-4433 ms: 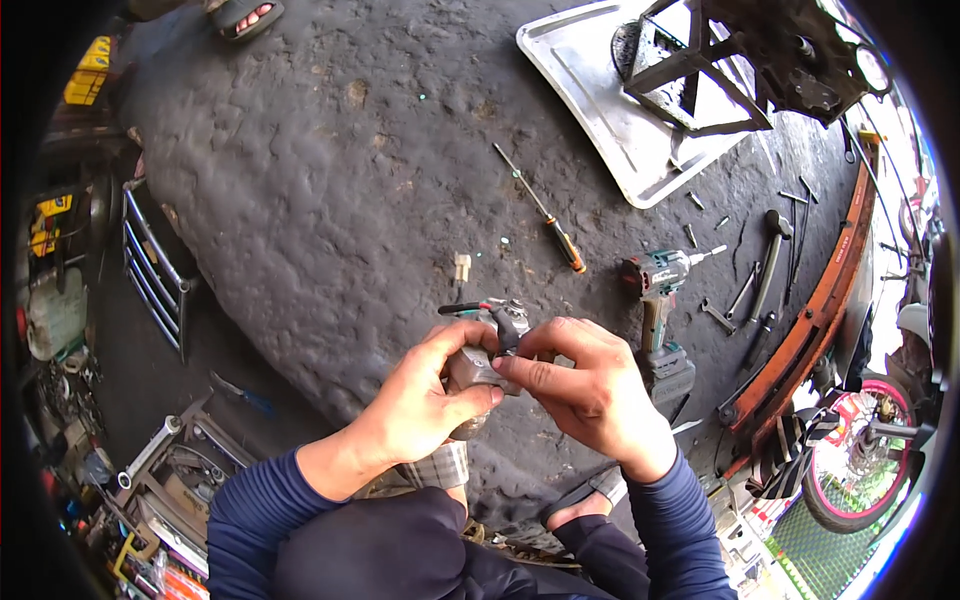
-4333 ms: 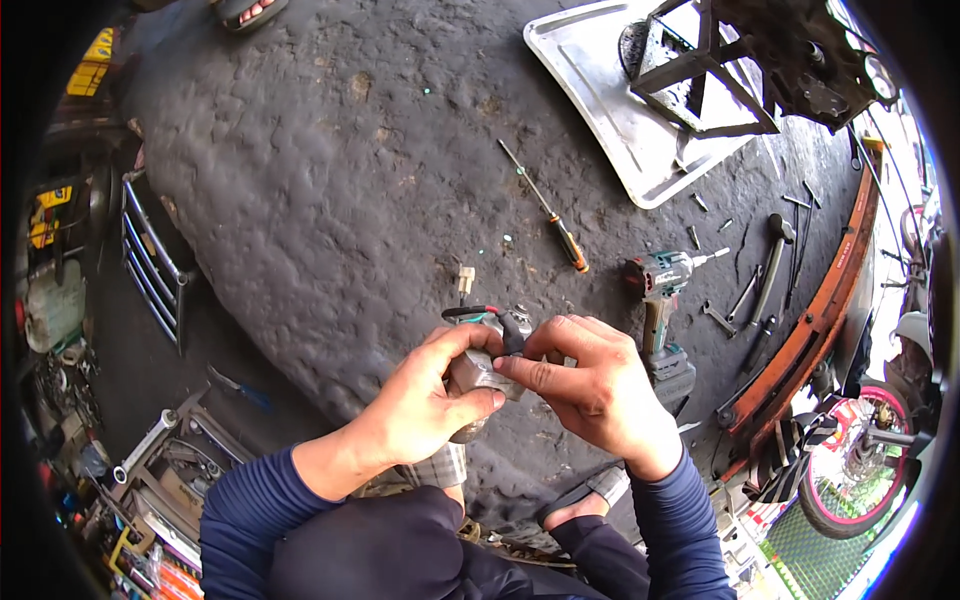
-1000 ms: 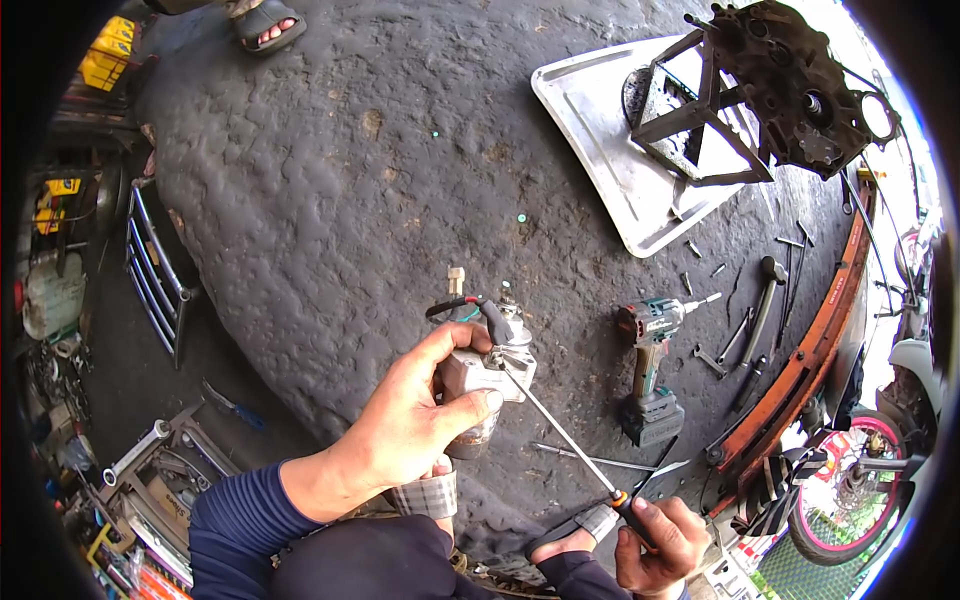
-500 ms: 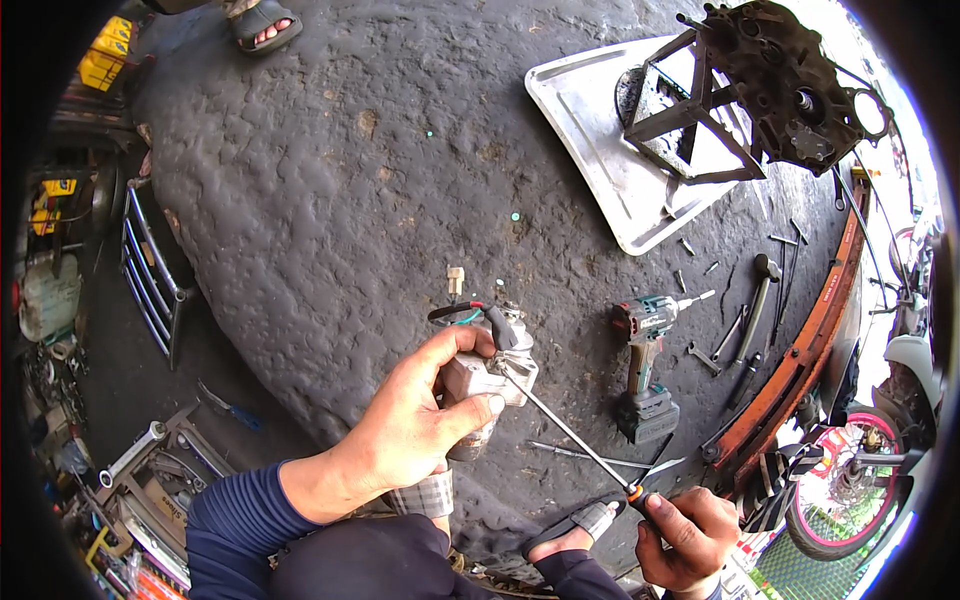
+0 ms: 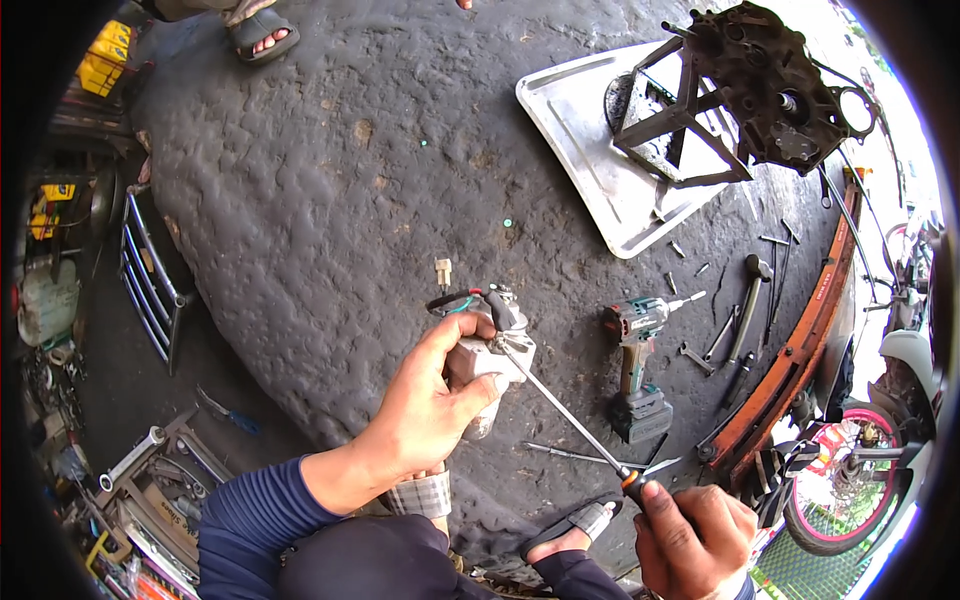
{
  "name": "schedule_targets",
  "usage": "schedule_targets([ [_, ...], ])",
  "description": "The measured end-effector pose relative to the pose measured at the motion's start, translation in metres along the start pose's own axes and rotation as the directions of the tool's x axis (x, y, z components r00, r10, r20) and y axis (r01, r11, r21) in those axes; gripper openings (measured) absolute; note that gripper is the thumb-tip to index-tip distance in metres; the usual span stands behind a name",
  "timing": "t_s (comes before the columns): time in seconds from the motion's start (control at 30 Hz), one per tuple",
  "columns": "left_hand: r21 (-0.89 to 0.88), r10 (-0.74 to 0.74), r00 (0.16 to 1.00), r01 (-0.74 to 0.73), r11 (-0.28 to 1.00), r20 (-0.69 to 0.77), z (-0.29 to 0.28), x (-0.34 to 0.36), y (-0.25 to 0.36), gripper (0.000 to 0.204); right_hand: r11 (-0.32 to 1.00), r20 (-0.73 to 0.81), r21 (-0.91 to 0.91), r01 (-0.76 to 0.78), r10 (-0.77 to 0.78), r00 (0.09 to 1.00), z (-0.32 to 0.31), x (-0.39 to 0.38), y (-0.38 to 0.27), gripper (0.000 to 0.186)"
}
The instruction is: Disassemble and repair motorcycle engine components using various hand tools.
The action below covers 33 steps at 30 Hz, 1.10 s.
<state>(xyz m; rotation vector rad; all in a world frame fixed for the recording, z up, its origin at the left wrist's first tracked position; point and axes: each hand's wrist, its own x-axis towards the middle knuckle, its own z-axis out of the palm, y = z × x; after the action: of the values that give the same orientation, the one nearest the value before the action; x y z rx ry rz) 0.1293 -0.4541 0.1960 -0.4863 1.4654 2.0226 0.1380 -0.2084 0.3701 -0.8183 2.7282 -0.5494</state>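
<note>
My left hand (image 5: 425, 400) is closed round a small silver-grey metal part (image 5: 484, 365), its thumb and forefinger pressing the sides. A black-sleeved cable with red and green wires comes off its top, and a white plug connector (image 5: 443, 271) sits beyond it. The underside is partly hidden by my fingers. In my right hand (image 5: 695, 540), at the lower right, is a screwdriver (image 5: 570, 412) with a black and orange handle. Its long thin shaft slants up to the left, and the tip meets the metal part near my left forefinger.
Right of my hands lies a cordless drill (image 5: 638, 365), with a hammer (image 5: 750, 310) and several tools beyond it. A metal tray (image 5: 570, 110) holds a stand with a dark engine casing (image 5: 770, 90). An orange beam (image 5: 795, 355) borders the right side. A person's sandalled foot (image 5: 265, 38) is far left.
The view has shifted slightly. My left hand has tilted the metal part a little, and my right hand has turned on the screwdriver handle, whose tip stays against the part.
</note>
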Motion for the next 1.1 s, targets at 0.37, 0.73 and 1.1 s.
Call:
schedule_targets([
  [0.37, -0.141, 0.056, 0.995, -0.068, 0.988, -0.086, 0.02, 0.017, -0.014, 0.045, 0.969, -0.16, -0.239, -0.067, 0.029, 0.987, -0.015, 0.036, -0.018, 0.044],
  [0.73, -0.214, 0.035, 0.994, -0.057, 0.975, -0.107, 0.024, 0.026, -0.023, 0.041, 0.962, -0.168, -0.231, -0.149, 0.111, 0.98, -0.005, 0.041, -0.013, 0.044],
  [1.1, -0.276, -0.01, 0.994, -0.02, 0.961, -0.11, 0.026, 0.03, -0.029, 0.041, 0.987, -0.17, -0.157, -0.03, 0.003, 0.985, -0.009, 0.04, -0.018, 0.031],
])
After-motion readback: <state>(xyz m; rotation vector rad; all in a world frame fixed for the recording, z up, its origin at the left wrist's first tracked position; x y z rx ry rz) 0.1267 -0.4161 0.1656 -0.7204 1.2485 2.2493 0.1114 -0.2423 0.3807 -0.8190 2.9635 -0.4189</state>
